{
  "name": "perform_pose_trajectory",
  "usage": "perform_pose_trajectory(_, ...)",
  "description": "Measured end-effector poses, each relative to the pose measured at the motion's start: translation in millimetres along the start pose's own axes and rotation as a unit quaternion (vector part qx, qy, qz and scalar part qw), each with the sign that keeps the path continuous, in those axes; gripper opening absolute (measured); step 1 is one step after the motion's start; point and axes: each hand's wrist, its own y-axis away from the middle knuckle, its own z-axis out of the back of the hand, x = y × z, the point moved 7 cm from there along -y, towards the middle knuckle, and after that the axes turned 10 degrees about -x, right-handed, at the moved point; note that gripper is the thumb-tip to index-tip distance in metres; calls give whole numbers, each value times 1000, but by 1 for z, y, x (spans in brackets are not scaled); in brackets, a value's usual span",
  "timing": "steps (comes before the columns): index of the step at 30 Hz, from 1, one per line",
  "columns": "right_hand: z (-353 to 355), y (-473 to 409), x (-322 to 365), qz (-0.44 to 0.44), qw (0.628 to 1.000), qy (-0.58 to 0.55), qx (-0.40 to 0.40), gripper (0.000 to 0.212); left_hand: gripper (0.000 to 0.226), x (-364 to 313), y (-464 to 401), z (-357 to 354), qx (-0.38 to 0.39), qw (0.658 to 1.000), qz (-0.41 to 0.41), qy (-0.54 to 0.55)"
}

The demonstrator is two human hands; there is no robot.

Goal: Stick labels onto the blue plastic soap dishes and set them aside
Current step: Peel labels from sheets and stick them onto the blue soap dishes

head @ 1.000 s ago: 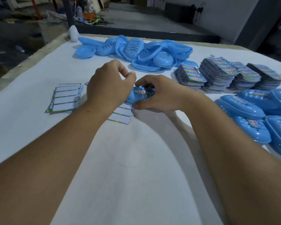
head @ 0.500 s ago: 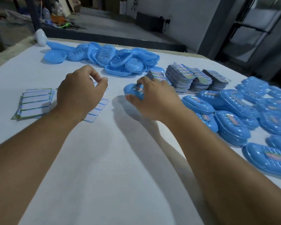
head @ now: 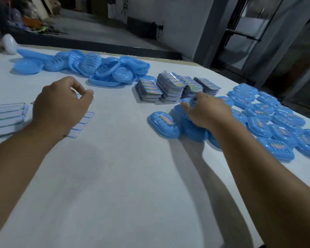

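- step in hand: setting a labelled dish [head: 189,102] aside. the right hand [head: 208,111] carries it over the near edge of the labelled pile [head: 268,122] on the right of the table [head: 132,194], just in front of the label stacks [head: 177,86].
- right grip: fingers curled round the dish, thumb on its near side; the dish looks not yet let go.
- left hand [head: 61,104] hovers above the backing sheets [head: 7,117], fingers loosely curled, holding nothing i can see.
- one labelled dish [head: 164,125] lies alone at the pile's near left.
- bare dishes [head: 100,68] wait in a heap at the far side, well apart from both hands.
- next, as i judge it: let the dish down among the labelled ones, then reach far for a bare dish and peel a fresh label.
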Motion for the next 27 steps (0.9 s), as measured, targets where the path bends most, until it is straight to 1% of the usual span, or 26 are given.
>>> perform_pose_trajectory(3,-6,-2,-11,-22,1000,-14,18,63,23,0,1,1,2,1000,1,4)
perform_pose_trajectory(10,-5,-3,-17,-43,999,-18,8,63,25,0,3,1,4,1000,0,11)
perform_pose_trajectory(12,-2,-2,-14,-39,999,-8,-5,62,25,0,2,0,9,1000,4,8)
perform_pose_trajectory(14,5,0,-3,-21,999,-13,-34,59,25,1,1,-1,11,1000,11,2)
perform_pose_trajectory(18,13,3,40,34,996,-46,-67,53,25,2,1,-2,7,1000,18,-7)
perform_pose_trajectory(20,13,6,65,52,994,-64,-71,52,24,2,1,-2,12,1000,17,-9)
perform_pose_trajectory(22,9,11,94,80,989,-100,-68,46,24,4,1,-4,23,1000,15,-14)
perform_pose_trajectory(24,2,15,129,127,981,-140,-50,37,25,6,1,-6,32,999,16,-23)
perform_pose_trajectory(27,-14,21,181,191,965,-178,8,34,23,8,0,-9,42,998,18,-36)
